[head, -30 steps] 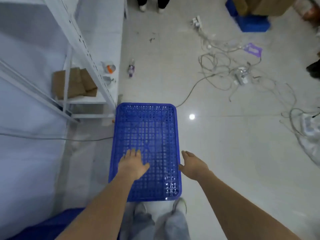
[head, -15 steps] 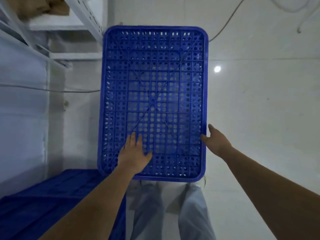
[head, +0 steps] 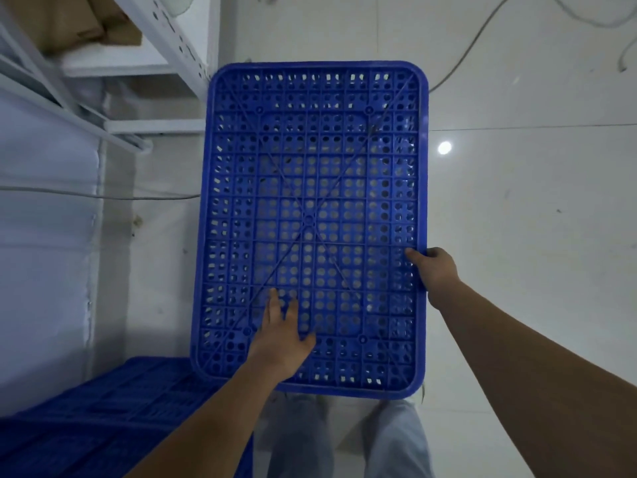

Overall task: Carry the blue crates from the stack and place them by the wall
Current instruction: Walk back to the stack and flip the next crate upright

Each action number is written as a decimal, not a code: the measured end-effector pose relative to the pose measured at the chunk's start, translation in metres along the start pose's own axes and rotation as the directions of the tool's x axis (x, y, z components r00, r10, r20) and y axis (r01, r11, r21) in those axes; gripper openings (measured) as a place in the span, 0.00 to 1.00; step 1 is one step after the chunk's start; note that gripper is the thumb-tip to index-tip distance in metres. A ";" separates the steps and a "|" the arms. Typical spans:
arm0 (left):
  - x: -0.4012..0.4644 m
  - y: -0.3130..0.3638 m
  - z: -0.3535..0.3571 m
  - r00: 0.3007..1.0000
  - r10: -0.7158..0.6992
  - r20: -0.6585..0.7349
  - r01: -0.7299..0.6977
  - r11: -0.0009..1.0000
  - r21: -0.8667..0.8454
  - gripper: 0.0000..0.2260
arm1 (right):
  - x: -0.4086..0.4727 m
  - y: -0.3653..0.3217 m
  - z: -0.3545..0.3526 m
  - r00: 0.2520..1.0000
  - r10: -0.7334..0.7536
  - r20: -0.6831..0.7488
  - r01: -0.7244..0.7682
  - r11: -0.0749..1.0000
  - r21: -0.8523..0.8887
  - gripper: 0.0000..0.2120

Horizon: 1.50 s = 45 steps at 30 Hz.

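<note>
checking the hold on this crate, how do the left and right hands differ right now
The left hand lies flat on the crate, fingers straight; the right hand curls around the crate's right edge in a grip. The left sits near the bottom, inside the rim; the right sits higher, on the rim. Both touch the same crate.

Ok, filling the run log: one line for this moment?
blue crate upside down | left hand flat on it | right hand grips right rim | more crates lower-left

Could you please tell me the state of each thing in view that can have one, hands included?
Blue crate: bottom side up, held flat between both hands.
Left hand: fingers straight, pressing flat on the crate's perforated base.
Right hand: grip curled round the crate's right rim.
Blue crates at lower left: stacked, untouched.
Cardboard: lying on the shelf.
</note>
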<state>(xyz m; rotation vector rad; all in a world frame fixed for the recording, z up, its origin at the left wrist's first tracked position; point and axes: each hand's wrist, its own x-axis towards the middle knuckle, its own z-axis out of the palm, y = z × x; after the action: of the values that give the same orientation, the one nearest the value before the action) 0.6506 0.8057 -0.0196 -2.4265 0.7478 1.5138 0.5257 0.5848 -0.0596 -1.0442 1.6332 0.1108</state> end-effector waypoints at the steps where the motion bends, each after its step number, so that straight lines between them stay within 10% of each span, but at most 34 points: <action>1: 0.000 -0.001 -0.001 1.000 -0.003 -0.002 0.003 1.000 -0.024 0.35 | 0.000 -0.001 -0.001 1.000 -0.003 0.008 0.003 1.000 -0.023 0.13; 6: 0.001 -0.005 -0.007 0.993 -0.070 -0.092 0.048 0.973 -0.224 0.31 | -0.009 -0.008 -0.006 0.990 -0.119 0.081 0.133 0.970 -0.202 0.10; 15: 0.001 -0.020 -0.021 0.933 -0.279 -0.227 0.130 0.850 -0.511 0.13 | -0.068 -0.007 -0.002 0.960 -0.228 0.160 0.230 0.973 0.008 0.07; 25: -0.013 -0.021 -0.023 0.892 -0.352 -0.283 0.020 0.657 -0.753 0.23 | -0.123 -0.033 0.017 0.951 -0.307 -0.033 0.309 0.945 0.107 0.14; 40: -0.057 0.052 0.007 0.976 -0.079 -0.203 -0.126 0.556 -0.822 0.32 | -0.181 -0.058 -0.063 0.915 -0.341 -0.215 0.337 0.940 -0.058 0.06; 45: -0.042 0.065 0.002 0.998 0.054 -0.037 -0.060 0.532 -0.844 0.35 | -0.166 -0.058 -0.043 0.892 -0.379 -0.246 0.354 0.924 -0.143 0.21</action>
<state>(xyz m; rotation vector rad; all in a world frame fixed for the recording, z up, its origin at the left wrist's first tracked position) 0.6013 0.7645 0.0238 -3.0466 0.0057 2.2972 0.5275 0.6188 0.1177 -1.4769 1.6505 -0.2193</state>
